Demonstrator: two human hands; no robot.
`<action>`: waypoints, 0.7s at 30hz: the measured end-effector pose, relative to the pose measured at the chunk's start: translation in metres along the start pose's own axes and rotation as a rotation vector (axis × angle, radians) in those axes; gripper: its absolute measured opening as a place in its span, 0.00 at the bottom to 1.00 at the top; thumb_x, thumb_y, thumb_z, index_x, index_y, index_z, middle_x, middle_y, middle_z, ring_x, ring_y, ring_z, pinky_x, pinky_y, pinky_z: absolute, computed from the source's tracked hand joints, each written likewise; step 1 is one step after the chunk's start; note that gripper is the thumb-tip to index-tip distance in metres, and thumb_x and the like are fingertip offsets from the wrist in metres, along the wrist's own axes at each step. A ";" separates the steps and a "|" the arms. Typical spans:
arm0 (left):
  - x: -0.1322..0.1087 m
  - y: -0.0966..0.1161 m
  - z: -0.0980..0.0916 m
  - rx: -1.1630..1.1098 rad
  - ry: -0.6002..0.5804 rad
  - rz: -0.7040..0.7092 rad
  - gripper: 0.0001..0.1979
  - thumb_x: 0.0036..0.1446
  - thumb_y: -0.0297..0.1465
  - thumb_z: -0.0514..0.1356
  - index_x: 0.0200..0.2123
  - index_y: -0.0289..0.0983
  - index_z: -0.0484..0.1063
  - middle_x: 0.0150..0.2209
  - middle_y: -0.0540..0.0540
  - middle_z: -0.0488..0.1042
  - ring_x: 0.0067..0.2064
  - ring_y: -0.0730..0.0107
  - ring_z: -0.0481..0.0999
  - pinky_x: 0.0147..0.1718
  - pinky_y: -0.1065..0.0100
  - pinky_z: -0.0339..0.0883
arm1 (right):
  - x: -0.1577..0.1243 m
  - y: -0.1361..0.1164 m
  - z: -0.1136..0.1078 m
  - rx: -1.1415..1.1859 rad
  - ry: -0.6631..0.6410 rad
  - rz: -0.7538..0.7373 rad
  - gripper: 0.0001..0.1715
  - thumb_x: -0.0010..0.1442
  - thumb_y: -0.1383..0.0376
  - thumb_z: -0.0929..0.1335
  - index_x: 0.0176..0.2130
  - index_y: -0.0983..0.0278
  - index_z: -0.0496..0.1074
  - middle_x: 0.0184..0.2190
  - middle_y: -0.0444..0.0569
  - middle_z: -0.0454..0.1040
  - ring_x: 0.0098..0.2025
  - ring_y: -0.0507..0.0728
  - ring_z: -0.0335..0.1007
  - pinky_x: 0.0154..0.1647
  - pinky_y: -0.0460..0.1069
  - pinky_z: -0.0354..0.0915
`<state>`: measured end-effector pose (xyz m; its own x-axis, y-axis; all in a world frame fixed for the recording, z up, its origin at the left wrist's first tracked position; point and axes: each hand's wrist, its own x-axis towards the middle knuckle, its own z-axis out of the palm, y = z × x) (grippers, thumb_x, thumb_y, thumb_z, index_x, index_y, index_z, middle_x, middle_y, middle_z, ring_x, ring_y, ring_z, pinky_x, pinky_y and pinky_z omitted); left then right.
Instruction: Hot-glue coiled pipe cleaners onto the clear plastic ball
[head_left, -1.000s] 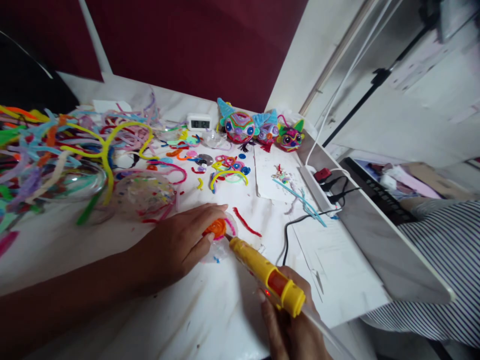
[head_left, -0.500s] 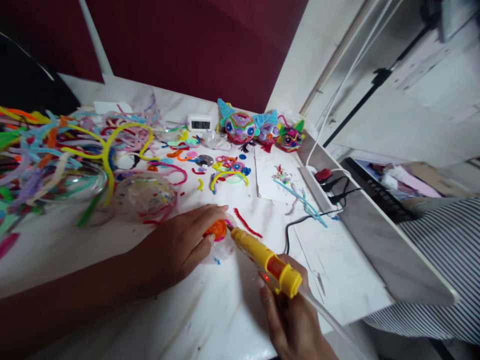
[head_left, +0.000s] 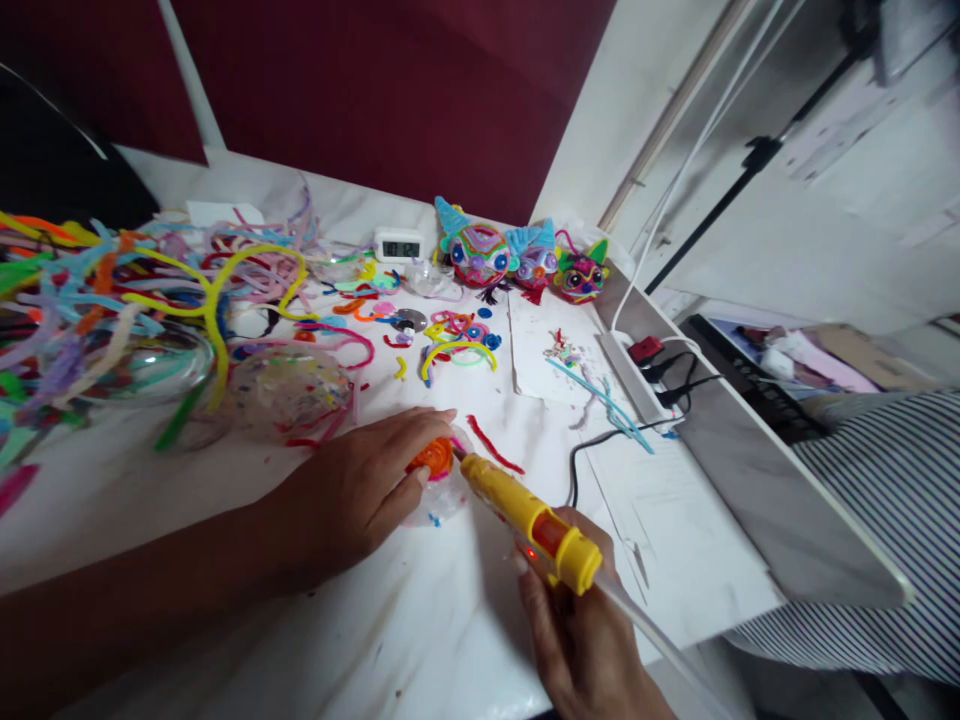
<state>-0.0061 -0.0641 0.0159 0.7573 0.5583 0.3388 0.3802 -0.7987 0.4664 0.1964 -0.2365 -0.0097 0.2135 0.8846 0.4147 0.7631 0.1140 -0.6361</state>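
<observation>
Between the fingers and thumb of my left hand (head_left: 382,475) is an orange coil (head_left: 433,458) with a pink edge, which looks wound from pipe cleaner. It rests over a clear plastic piece (head_left: 439,505) on the table. My right hand (head_left: 589,630) is wrapped round the handle of a yellow glue gun (head_left: 529,515), whose red light is on and whose clear glue stick trails out of the back. Its nozzle touches or nearly touches the right edge of the orange coil. A short red pipe cleaner (head_left: 495,446) lies just beyond the nozzle.
Tangled pipe cleaners (head_left: 210,290) heap up at the left. Three colourful animal heads (head_left: 480,257) stand at the back beside a small digital clock (head_left: 399,245). A power strip (head_left: 637,375) and black cord (head_left: 576,465) lie at the right. A striped garment (head_left: 892,530) shows beyond the table divider.
Almost nothing differs. Both hands stay in place, with the glue gun shifted very slightly at the coil's edge.
</observation>
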 end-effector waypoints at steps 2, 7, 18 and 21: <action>0.000 0.000 0.000 0.004 0.006 0.003 0.22 0.68 0.27 0.48 0.62 0.40 0.65 0.66 0.40 0.71 0.66 0.56 0.71 0.68 0.55 0.64 | 0.002 0.000 0.001 0.003 -0.001 -0.022 0.19 0.71 0.64 0.63 0.60 0.58 0.63 0.53 0.57 0.74 0.53 0.63 0.76 0.51 0.58 0.75; 0.000 0.001 -0.001 -0.004 -0.002 -0.017 0.23 0.67 0.28 0.49 0.63 0.40 0.66 0.66 0.41 0.71 0.66 0.55 0.71 0.67 0.54 0.65 | -0.001 -0.001 -0.002 -0.017 0.017 -0.028 0.18 0.71 0.64 0.64 0.59 0.59 0.64 0.52 0.59 0.74 0.54 0.66 0.76 0.49 0.58 0.76; 0.000 0.001 -0.001 -0.015 -0.010 -0.021 0.22 0.68 0.28 0.48 0.63 0.40 0.65 0.66 0.42 0.70 0.66 0.55 0.71 0.67 0.54 0.65 | -0.017 -0.007 -0.006 0.024 0.035 0.115 0.17 0.70 0.56 0.67 0.56 0.58 0.71 0.45 0.55 0.78 0.45 0.66 0.79 0.40 0.55 0.78; -0.001 0.000 0.000 -0.027 -0.004 -0.029 0.23 0.69 0.30 0.48 0.65 0.43 0.62 0.67 0.42 0.70 0.66 0.55 0.70 0.68 0.53 0.64 | -0.012 -0.001 -0.009 0.145 0.051 0.199 0.22 0.69 0.53 0.68 0.56 0.61 0.71 0.42 0.57 0.80 0.43 0.65 0.80 0.37 0.53 0.78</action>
<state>-0.0067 -0.0644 0.0155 0.7482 0.5805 0.3213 0.3881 -0.7756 0.4978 0.1987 -0.2510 -0.0080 0.3842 0.8727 0.3013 0.6084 0.0062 -0.7936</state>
